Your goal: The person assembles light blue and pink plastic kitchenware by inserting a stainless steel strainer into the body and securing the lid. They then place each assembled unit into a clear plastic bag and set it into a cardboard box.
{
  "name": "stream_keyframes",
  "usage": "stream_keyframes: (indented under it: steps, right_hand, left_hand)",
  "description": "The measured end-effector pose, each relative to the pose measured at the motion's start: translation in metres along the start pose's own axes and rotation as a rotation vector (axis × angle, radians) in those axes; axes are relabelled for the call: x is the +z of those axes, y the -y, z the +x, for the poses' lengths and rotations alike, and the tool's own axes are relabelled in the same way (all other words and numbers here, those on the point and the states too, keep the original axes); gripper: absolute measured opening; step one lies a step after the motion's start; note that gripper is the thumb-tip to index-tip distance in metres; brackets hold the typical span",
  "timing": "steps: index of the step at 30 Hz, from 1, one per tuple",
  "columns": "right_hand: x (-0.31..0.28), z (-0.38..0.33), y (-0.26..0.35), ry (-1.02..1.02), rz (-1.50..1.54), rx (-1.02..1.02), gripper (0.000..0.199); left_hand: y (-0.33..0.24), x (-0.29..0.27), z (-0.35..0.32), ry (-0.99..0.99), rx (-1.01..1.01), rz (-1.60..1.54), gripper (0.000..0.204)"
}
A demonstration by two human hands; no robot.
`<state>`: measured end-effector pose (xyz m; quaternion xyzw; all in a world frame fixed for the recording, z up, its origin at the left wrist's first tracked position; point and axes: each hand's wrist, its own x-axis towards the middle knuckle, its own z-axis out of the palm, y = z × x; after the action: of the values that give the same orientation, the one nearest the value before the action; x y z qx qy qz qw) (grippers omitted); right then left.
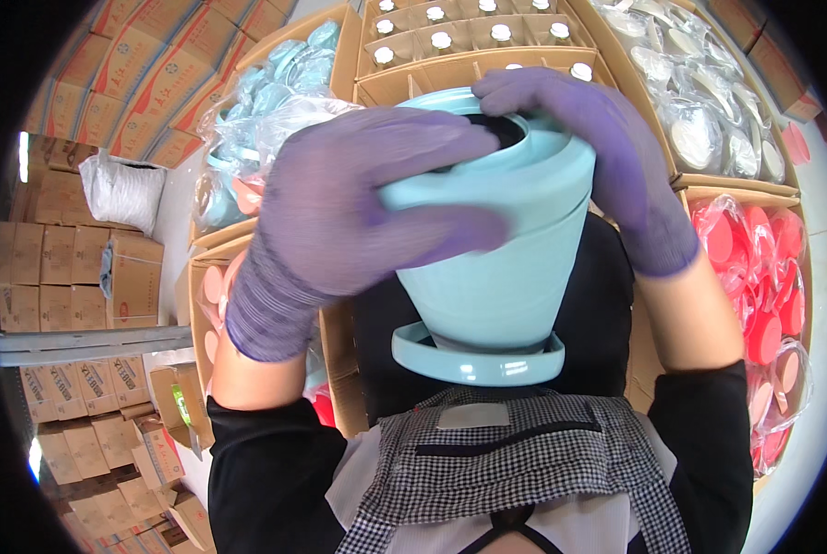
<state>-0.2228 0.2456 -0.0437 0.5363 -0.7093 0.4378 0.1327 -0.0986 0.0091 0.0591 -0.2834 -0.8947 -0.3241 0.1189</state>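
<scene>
I was in a packing storeroom: stacked cardboard boxes (72, 268) filled the left, and bagged red lids (755, 277) sat at the right.

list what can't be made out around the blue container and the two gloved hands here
- Head view: the inside of the light blue container is hidden by the left hand and the right hand over its rim.
- Its bottom is cut off by the blue ring-shaped handle piece and the checked apron.
- Whatever it stands on is hidden behind it.
- The white-capped bottles in the cardboard box are too small to tell apart.
</scene>
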Motion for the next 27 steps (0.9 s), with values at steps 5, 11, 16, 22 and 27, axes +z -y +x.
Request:
stream_keyframes:
  steps: [5,11,16,22,27]
  right_hand:
    - [0.045,0.019,-0.033,-0.208,0.925,0.200,0.031]
    - [-0.012,0.024,0.064,-0.038,0.060,0.152,0.041]
    - [-0.022,0.025,0.053,-0.101,-0.101,0.144,0.044]
    - [-0.016,0.024,0.079,-0.103,0.503,0.114,0.037]
    - [-0.023,0.028,0.064,-0.002,-0.003,-0.168,0.041]
  left_hand:
    - [-0.037,0.043,0.018,-0.066,-0.124,0.640,0.052]
    - [0.069,0.019,-0.004,-0.208,-0.150,-0.090,0.051]
    - [0.062,0.040,-0.032,-0.566,-0.044,-0.264,0.046]
    - [0.025,0.017,-0.019,-0.557,-0.498,-0.432,0.043]
    - [0.039,0.020,-0.019,-0.375,-0.263,-0.123,0.045]
